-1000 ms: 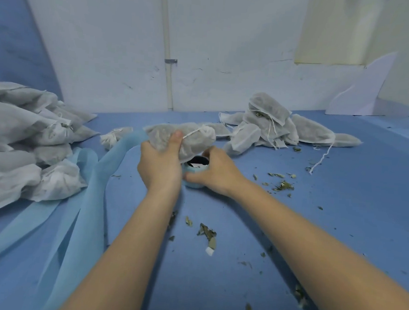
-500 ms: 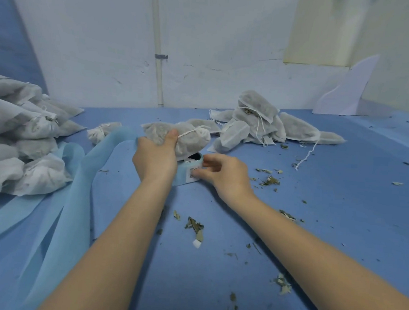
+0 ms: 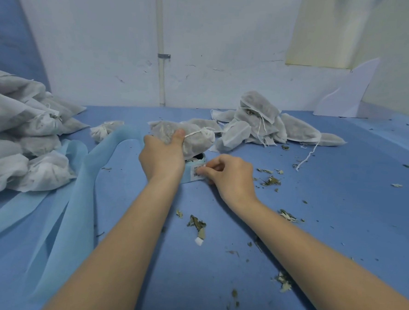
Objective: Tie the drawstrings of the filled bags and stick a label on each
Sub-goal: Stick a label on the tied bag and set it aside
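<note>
Left hand: the left hand [image 3: 161,158] is curled round a filled bag [image 3: 194,140], thumb up on its top, holding it lifted just above the label roll — likely so the bag's face is within easy reach for the sticker.

Bag in hand: its neck is already cinched with a white drawstring [image 3: 196,133], the knot lying toward the right end; so the tying step looks done for this one and only the label is wanting.

Right hand: the right hand [image 3: 228,174] pinches the edge of a barcode label [image 3: 197,172] between thumb and fingertips, the other fingers curled in. It appears to be peeling the label from the roll, though whether the label is free of its backing is too small to tell.

Label roll: the pale blue label roll [image 3: 193,178] lies on the table [image 3: 339,211] directly under the held bag and between the two hands, which keeps the reach short.

Backing strip: long pale blue backing strip [image 3: 81,195] trails off to the left and toward the near edge, out of the way of the hands.

Left pile: a heap of white bags [image 3: 20,131] is stacked at the left — perhaps the finished ones, but no labels can be made out on them.

Far pile: another pile of filled bags [image 3: 260,124] lies beyond the hands to the right, some with loose strings hanging, so these are probably waiting.

Litter: dried leaf scraps [image 3: 197,224] are scattered over the blue cover.

Next move: the label must go flat onto the bag's cloth, pressed down smooth.
</note>
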`<state>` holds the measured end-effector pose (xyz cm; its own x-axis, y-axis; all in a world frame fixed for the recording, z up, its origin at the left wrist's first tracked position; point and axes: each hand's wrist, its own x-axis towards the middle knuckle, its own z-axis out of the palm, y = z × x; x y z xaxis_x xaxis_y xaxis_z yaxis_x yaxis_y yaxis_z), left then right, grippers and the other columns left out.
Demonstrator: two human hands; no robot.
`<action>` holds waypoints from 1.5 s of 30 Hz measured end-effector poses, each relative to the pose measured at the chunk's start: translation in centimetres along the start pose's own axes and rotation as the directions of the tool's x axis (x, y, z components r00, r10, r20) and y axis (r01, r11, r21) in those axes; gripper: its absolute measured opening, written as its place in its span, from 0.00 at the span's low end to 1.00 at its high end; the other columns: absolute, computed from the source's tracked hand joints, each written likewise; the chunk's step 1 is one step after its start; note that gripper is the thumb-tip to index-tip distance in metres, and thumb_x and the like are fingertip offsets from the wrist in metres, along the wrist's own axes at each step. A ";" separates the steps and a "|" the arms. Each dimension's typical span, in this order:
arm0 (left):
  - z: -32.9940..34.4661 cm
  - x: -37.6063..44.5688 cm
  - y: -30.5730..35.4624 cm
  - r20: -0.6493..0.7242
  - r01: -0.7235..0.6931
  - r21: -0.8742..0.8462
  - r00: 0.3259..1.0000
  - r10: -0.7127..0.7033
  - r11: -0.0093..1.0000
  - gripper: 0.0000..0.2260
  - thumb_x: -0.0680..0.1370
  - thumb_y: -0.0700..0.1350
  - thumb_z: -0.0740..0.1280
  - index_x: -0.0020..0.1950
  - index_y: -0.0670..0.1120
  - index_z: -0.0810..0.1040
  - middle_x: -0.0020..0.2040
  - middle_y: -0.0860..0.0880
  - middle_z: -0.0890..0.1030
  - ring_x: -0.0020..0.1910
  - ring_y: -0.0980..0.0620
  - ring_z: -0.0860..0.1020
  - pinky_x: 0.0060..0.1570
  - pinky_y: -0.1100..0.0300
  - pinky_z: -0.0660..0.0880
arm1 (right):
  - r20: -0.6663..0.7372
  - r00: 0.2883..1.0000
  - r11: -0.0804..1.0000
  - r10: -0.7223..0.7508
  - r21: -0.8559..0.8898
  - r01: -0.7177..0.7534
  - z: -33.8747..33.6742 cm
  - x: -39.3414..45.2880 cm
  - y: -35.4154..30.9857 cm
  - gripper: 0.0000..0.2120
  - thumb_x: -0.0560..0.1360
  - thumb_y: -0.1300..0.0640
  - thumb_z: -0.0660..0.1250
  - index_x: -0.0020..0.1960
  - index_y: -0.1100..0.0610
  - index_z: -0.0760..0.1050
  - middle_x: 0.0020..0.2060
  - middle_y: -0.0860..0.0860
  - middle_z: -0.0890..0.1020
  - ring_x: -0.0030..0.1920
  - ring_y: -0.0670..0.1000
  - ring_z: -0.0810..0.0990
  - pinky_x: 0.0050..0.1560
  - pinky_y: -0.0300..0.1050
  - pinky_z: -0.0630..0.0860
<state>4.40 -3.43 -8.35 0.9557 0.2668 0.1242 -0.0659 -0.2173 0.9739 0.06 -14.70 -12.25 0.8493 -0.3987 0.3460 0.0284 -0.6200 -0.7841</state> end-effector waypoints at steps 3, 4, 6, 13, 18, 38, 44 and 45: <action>-0.1 -0.2 0.1 -0.002 -0.004 0.011 1.000 0.004 1.000 0.24 0.76 0.57 0.65 0.61 0.38 0.70 0.60 0.40 0.75 0.59 0.41 0.73 0.47 0.58 0.64 | -0.007 1.000 1.000 0.018 0.018 -0.018 0.0 -0.1 -0.2 0.08 0.68 0.54 0.77 0.36 0.52 0.78 0.31 0.45 0.79 0.35 0.45 0.79 0.41 0.34 0.74; -0.2 -0.2 0.1 -0.004 -0.003 0.010 1.000 0.003 1.000 0.24 0.76 0.57 0.65 0.62 0.38 0.70 0.60 0.40 0.75 0.59 0.41 0.73 0.47 0.58 0.65 | -0.012 0.999 0.999 0.030 0.039 -0.030 0.1 -0.1 -0.2 0.08 0.68 0.55 0.77 0.37 0.53 0.78 0.32 0.47 0.80 0.37 0.47 0.80 0.42 0.35 0.74; -0.2 -0.3 0.1 -0.007 -0.003 0.010 1.000 0.003 1.000 0.24 0.77 0.56 0.65 0.62 0.38 0.70 0.61 0.40 0.75 0.59 0.41 0.73 0.47 0.58 0.64 | -0.021 0.998 0.994 0.061 0.090 -0.059 0.4 -0.3 -0.4 0.06 0.69 0.56 0.76 0.39 0.54 0.79 0.35 0.50 0.82 0.39 0.50 0.82 0.45 0.38 0.76; -0.2 -0.7 0.1 -0.018 -0.005 0.009 1.000 0.005 1.000 0.25 0.77 0.56 0.65 0.63 0.38 0.69 0.63 0.39 0.74 0.60 0.42 0.73 0.45 0.60 0.62 | -0.029 0.994 0.983 0.108 0.152 -0.102 1.3 -0.6 -0.7 0.05 0.71 0.56 0.75 0.40 0.54 0.79 0.34 0.46 0.80 0.37 0.45 0.78 0.37 0.24 0.69; -0.3 -0.5 0.0 -0.012 0.012 -0.003 1.000 -0.012 1.000 0.25 0.77 0.56 0.65 0.63 0.37 0.69 0.63 0.39 0.74 0.61 0.41 0.73 0.49 0.57 0.67 | 0.016 0.998 0.995 -0.061 -0.078 0.062 0.7 -1.2 -0.8 0.05 0.74 0.55 0.72 0.43 0.56 0.78 0.36 0.48 0.80 0.39 0.47 0.77 0.41 0.32 0.70; -0.6 -2.6 0.8 0.233 -0.209 -0.225 0.937 0.261 0.952 0.10 0.73 0.52 0.72 0.40 0.52 0.72 0.38 0.55 0.77 0.40 0.53 0.76 0.44 0.61 0.74 | 0.069 0.960 0.963 -0.271 0.028 0.270 -8.6 -1.4 -5.1 0.07 0.68 0.48 0.75 0.38 0.44 0.77 0.74 0.45 0.62 0.74 0.46 0.54 0.64 0.40 0.53; -0.9 -3.9 1.5 0.416 -0.102 -0.340 0.876 0.246 0.935 0.15 0.64 0.53 0.74 0.47 0.49 0.79 0.48 0.46 0.83 0.51 0.44 0.81 0.56 0.43 0.76 | 0.037 0.968 0.968 -0.249 0.017 0.249 -8.6 -0.5 -4.1 0.07 0.70 0.51 0.74 0.39 0.47 0.76 0.71 0.48 0.67 0.73 0.47 0.60 0.70 0.47 0.58; -0.9 -4.0 1.5 0.432 -0.084 -0.355 0.868 0.243 0.931 0.15 0.66 0.52 0.75 0.49 0.47 0.80 0.49 0.45 0.83 0.51 0.44 0.81 0.56 0.42 0.76 | 0.031 0.970 0.970 -0.240 0.035 0.239 -8.6 -0.4 -3.8 0.07 0.70 0.51 0.75 0.39 0.47 0.76 0.70 0.47 0.68 0.71 0.46 0.63 0.69 0.45 0.60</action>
<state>0.23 -4.02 -7.21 0.9378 -0.2271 0.2627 -0.2437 0.1087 0.9637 -4.97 -17.98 -4.94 0.8335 -0.2174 0.5080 0.2488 -0.6732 -0.6963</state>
